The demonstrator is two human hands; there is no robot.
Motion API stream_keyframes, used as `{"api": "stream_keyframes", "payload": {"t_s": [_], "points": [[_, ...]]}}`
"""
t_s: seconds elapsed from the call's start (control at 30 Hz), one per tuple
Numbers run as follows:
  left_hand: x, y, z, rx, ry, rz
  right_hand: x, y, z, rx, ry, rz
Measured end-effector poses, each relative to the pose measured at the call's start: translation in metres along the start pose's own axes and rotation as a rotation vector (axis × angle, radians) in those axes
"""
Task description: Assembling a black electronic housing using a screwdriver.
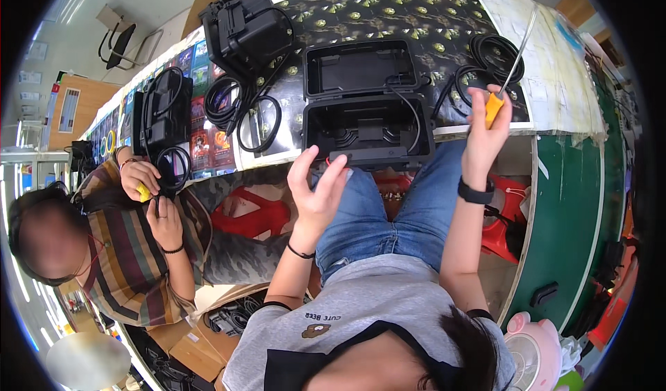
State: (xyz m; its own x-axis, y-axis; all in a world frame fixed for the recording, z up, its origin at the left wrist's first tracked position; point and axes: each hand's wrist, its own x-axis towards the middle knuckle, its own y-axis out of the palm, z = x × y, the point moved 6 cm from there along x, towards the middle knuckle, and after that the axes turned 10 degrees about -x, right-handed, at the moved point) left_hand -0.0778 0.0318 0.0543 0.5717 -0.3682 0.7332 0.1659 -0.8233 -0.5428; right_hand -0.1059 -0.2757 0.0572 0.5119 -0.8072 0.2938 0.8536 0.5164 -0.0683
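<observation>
Screwdriver (494,109), one, with a yellow handle and long thin metal shaft: being held by the wearer's right hand, at the table's near right side, the shaft slanting up and outward over the table.

Jeans (416,214), blue: covering the wearer's legs, which are reaching under the table.

Wristbands, two, black: a thin one (300,254) circling the left wrist, a wider one (476,191) circling the right.

Left hand (316,183): hovering at the box's near left edge, fingers spreading and bending slightly, gripping nothing that shows; whether fingertips are touching the box, cannot tell.

Right hand (484,131): closing thumb and fingers around the screwdriver handle, just right of the box.

Box (368,98), black: sitting at the table's near edge, its lid (361,72) leaning back on the far side; a black cable (418,117) is running along its right side.

Co-worker (132,252), striped shirt: sitting at the left, one hand (139,172) holding a yellow item (143,192).

Cable coils, black: one (216,117) lying left of the box, another (477,44) lying right.

Black boxes (253,34): standing grouped toward the table's far left.

Table (444,16): wearing a dark patterned cover.

Chair (121,48): standing beyond, far left.
</observation>
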Motion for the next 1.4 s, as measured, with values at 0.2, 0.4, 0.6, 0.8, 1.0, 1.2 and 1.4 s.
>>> {"api": "stream_keyframes", "payload": {"t_s": [0.2,0.4,0.6,0.8,1.0,1.2,1.4], "points": [[-0.017,0.005,-0.009,0.139,0.076,-0.063,-0.032,0.055,-0.009,0.204,0.198,0.446],[-0.031,0.004,-0.013,-0.031,-0.042,-0.110,-0.037,0.053,-0.018,0.327,0.244,0.447],[-0.035,-0.011,-0.009,-0.648,-0.357,-0.248,-0.045,0.050,-0.017,0.380,0.180,0.451],[-0.012,-0.033,0.016,-1.428,-0.735,-0.480,-0.048,0.048,-0.014,0.370,0.171,0.460],[0.032,-0.030,0.017,-1.472,-0.826,-0.528,-0.049,0.047,-0.015,0.353,0.163,0.449],[0.070,-0.026,-0.002,-0.063,-0.319,0.244,-0.049,0.046,-0.016,0.318,0.112,0.462],[0.072,-0.008,-0.013,-0.111,-0.313,0.286,-0.050,0.047,-0.017,0.323,0.097,0.458]]}}
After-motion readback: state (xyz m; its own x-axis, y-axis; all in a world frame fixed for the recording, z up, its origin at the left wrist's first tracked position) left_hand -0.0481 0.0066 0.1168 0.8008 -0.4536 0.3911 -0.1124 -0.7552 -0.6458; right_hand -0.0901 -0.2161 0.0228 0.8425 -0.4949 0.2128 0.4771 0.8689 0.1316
